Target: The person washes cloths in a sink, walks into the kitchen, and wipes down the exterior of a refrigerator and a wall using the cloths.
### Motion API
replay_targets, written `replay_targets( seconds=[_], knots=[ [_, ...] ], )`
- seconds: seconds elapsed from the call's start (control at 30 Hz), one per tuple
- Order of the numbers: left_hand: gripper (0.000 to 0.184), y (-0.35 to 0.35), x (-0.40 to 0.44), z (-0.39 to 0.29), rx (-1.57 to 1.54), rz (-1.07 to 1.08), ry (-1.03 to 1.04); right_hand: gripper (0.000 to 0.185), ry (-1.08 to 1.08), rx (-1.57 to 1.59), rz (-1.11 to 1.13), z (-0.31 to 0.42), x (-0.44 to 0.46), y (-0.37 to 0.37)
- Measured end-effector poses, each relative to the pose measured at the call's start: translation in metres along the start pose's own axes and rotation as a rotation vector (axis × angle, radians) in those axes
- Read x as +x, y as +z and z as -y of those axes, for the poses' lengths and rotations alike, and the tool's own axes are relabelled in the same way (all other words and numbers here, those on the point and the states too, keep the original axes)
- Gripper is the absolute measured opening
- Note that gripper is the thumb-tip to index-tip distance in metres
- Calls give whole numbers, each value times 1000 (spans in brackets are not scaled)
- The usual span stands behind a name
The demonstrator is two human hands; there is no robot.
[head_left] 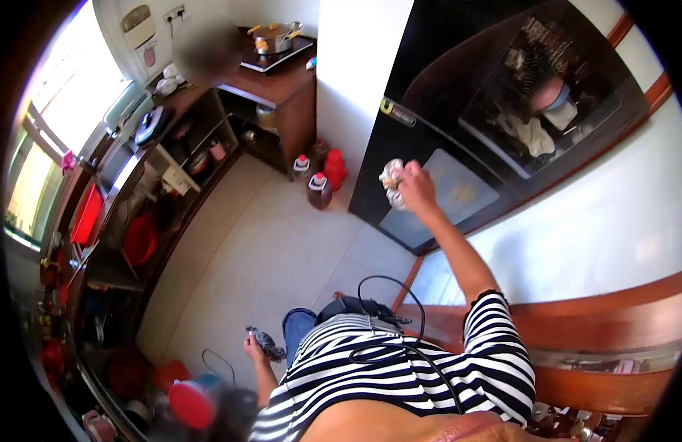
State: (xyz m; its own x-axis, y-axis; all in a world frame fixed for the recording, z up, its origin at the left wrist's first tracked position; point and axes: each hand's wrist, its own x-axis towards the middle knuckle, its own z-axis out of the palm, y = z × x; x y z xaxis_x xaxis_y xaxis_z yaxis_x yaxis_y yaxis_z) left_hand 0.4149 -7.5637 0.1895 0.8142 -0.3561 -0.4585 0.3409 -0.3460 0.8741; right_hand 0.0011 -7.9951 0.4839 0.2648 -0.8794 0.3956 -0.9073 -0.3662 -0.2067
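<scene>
My right hand (417, 186) reaches out at arm's length, its fingers closed around a crumpled whitish cloth (392, 180). The cloth is in front of the lower door of a tall glossy black cabinet (385, 158); whether it touches the surface I cannot tell. A pale panel (451, 195) on that door lies just beyond the hand. Low by my left side, my left hand (254, 348) grips a crumpled dark grey cloth (267, 342) that hangs near my jeans. The cabinet's upper door (543, 96) shows reflections.
Bottles with red caps (320, 193) and a red container (335, 169) stand on the tiled floor (230, 221) beside the cabinet. A pot (271, 40) sits on a cooktop at the back. Open shelves (190, 158) line the left. A black cable (422, 309) loops before my shirt.
</scene>
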Motion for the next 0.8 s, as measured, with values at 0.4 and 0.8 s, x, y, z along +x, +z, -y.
replay_targets(
  seconds=[0.4,0.8],
  knots=[
    [25,156,173,-82,16,217,7,33,100,-718,-806,-43,287,-139],
    [22,256,267,-178,94,481,56,20,-347,-810,-372,-46,290,-37]
  ],
)
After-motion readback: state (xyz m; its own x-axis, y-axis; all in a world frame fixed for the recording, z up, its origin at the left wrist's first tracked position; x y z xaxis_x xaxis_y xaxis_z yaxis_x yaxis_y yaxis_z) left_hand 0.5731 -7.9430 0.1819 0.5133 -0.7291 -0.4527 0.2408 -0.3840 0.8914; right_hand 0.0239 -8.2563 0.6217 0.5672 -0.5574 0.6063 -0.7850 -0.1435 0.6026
